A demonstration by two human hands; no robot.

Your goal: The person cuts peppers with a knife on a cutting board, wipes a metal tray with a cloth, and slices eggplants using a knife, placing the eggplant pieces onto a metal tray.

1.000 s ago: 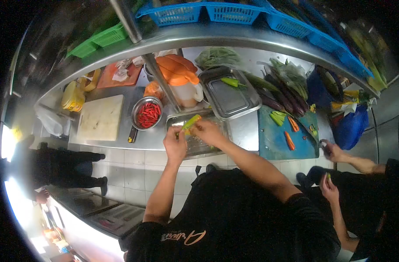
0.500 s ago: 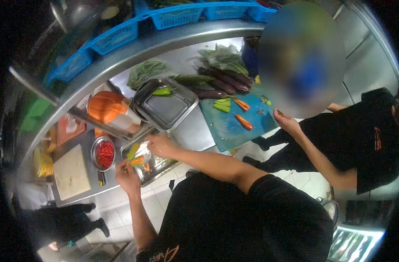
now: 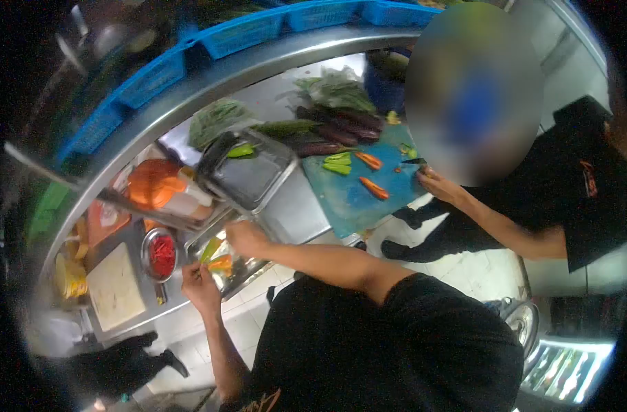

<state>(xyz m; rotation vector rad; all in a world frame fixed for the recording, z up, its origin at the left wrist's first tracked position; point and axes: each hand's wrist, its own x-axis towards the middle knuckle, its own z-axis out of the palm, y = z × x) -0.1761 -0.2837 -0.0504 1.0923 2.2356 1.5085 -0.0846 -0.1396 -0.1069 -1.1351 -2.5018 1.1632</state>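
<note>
My left hand (image 3: pixel 202 287) is closed, pinching a split pepper (image 3: pixel 221 263) with green and orange parts above a shallow metal tray (image 3: pixel 253 266). Just to the right, my right hand (image 3: pixel 248 240) is over the same tray with its fingers curled close to the pepper. Its fingertips are blurred, and whatever they hold is hidden. Left of the tray stands a steel bowl (image 3: pixel 146 264) of cut red chillies (image 3: pixel 162 256). Behind my hands, a tilted metal pan (image 3: pixel 269 168) holds a green pepper (image 3: pixel 241 150).
On the right, a co-worker's hand (image 3: pixel 438 187) is at a blue cutting board (image 3: pixel 327 202) with pepper pieces, beside a dark blade (image 3: pixel 414 161). Eggplants (image 3: pixel 348 127) and bagged greens (image 3: pixel 334 93) lie behind. A white cutting board (image 3: pixel 116 288) and an orange-lidded container (image 3: pixel 152 184) are at left.
The view has shifted slightly. My left hand still holds the pepper, and my right hand stays close beside it. A dark blade now shows near the co-worker's hand.
</note>
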